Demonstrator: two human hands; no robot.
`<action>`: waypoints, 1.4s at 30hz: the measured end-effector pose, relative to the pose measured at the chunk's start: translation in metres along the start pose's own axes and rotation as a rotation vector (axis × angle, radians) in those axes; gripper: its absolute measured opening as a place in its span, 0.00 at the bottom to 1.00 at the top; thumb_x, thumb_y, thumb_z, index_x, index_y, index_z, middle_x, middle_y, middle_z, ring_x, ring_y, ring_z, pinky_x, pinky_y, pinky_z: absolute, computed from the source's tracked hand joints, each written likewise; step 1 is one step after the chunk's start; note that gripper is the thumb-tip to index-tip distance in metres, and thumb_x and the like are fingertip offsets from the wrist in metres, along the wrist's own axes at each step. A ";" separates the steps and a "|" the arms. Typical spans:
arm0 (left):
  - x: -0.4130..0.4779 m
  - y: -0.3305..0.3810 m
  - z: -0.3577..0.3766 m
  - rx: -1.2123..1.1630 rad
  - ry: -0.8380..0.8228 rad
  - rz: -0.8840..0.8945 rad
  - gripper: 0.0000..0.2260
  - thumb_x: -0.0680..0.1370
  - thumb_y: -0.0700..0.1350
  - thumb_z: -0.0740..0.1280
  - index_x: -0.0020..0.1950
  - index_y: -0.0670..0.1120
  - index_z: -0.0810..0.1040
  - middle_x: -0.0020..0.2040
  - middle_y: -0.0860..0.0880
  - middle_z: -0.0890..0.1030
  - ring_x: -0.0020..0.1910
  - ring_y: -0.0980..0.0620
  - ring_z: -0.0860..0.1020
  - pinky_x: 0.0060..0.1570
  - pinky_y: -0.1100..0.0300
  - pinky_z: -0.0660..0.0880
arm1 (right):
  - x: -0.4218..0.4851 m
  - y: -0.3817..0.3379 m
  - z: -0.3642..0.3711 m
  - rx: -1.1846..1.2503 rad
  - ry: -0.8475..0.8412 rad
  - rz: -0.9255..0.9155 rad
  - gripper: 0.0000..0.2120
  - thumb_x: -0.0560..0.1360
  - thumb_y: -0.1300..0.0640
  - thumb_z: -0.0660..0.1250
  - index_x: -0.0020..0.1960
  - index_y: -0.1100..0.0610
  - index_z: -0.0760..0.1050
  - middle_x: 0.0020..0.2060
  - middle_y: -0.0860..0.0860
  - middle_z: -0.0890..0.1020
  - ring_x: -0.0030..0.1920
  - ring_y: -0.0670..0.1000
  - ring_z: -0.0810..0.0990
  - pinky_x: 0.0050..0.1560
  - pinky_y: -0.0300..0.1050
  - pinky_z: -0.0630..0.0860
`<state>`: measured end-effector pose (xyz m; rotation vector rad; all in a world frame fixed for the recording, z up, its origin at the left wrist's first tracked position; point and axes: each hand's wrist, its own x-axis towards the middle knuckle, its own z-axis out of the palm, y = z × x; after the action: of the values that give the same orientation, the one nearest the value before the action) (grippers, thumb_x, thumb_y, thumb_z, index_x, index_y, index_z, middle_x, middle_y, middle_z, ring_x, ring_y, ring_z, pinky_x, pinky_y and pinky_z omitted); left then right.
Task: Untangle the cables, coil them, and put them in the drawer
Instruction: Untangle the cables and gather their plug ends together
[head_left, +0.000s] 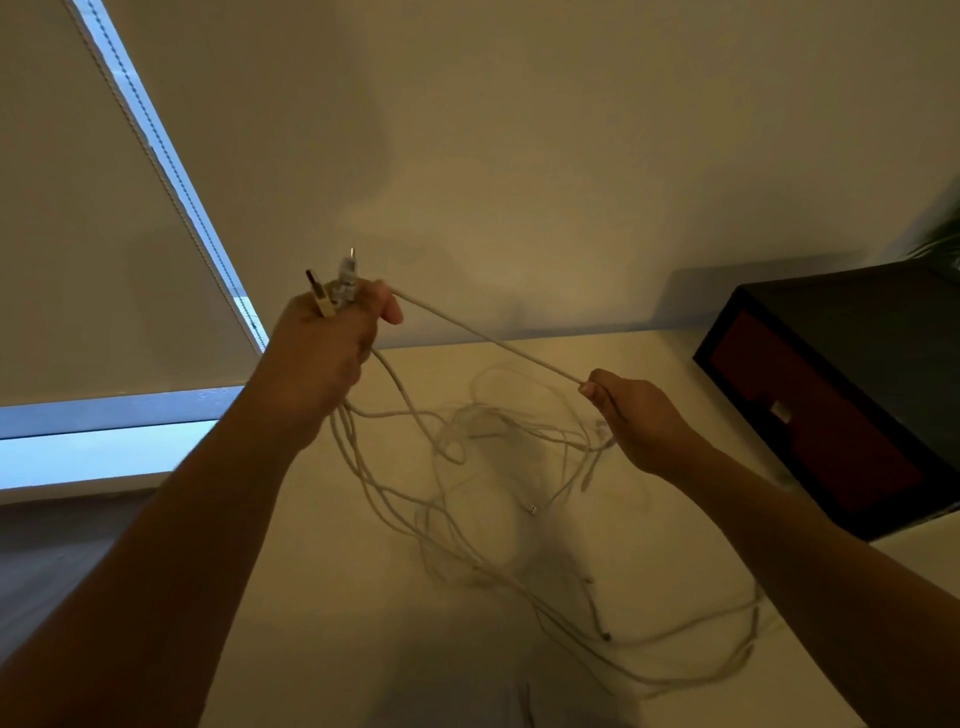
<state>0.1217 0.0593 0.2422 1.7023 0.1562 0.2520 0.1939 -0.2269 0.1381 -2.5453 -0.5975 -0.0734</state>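
Head view: cable (488, 338) stretched between left hand (322, 343) and right hand (634, 415).

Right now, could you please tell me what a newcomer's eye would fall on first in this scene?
First, the taut white cable stretched in mid-air at centre, from the left hand, which also grips a bunch of cable plugs, down to the pinching right hand. Below them a loose tangle of thin white cables sprawls over the pale table. At right stands a black box with a dark red drawer front.
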 end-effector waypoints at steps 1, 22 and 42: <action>-0.001 0.000 -0.002 -0.007 0.001 0.011 0.18 0.82 0.48 0.60 0.33 0.52 0.79 0.24 0.55 0.62 0.23 0.57 0.58 0.24 0.65 0.56 | 0.000 0.003 0.003 -0.010 -0.009 0.004 0.27 0.76 0.36 0.43 0.40 0.56 0.66 0.29 0.53 0.73 0.30 0.52 0.71 0.32 0.46 0.64; 0.004 0.017 -0.052 -0.222 0.193 0.065 0.14 0.83 0.46 0.57 0.39 0.47 0.73 0.22 0.57 0.61 0.20 0.61 0.57 0.19 0.68 0.56 | 0.022 0.033 0.002 0.009 -0.035 0.114 0.27 0.77 0.34 0.43 0.36 0.56 0.63 0.29 0.54 0.72 0.30 0.51 0.69 0.32 0.43 0.62; 0.001 0.011 -0.008 -0.203 -0.093 -0.050 0.19 0.83 0.52 0.54 0.43 0.43 0.78 0.24 0.53 0.63 0.23 0.58 0.59 0.21 0.66 0.56 | 0.002 -0.062 0.002 -0.003 -0.145 -0.151 0.19 0.77 0.48 0.65 0.65 0.54 0.72 0.61 0.53 0.73 0.62 0.53 0.70 0.64 0.44 0.64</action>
<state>0.1204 0.0652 0.2544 1.5036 0.1008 0.1463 0.1692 -0.1777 0.1657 -2.5199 -0.8458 0.0579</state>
